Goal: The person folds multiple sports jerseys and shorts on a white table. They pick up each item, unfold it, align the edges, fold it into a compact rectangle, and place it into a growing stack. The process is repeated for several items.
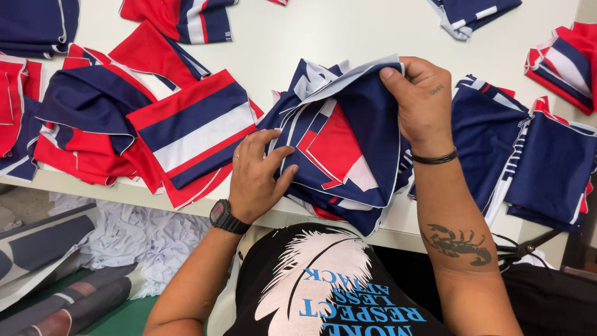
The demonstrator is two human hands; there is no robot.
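Two hands sort a stack of cut fabric panels at the near edge of a white table.

The left hand (258,177) lies flat, fingers spread, on the stack of navy, red and white panels (339,155) at the table's (348,31) near edge, apparently pinning it so the layers stay put. The right hand (418,102) pinches the top navy panel's (373,106) far edge between thumb and fingers and peels it up, exposing a red-and-white piece beneath. Left of the stack a striped panel (196,127) rests on loose red and navy pieces (87,124); to the right lie more navy panels (528,162). Further bundles (186,18) sit along the far edge.
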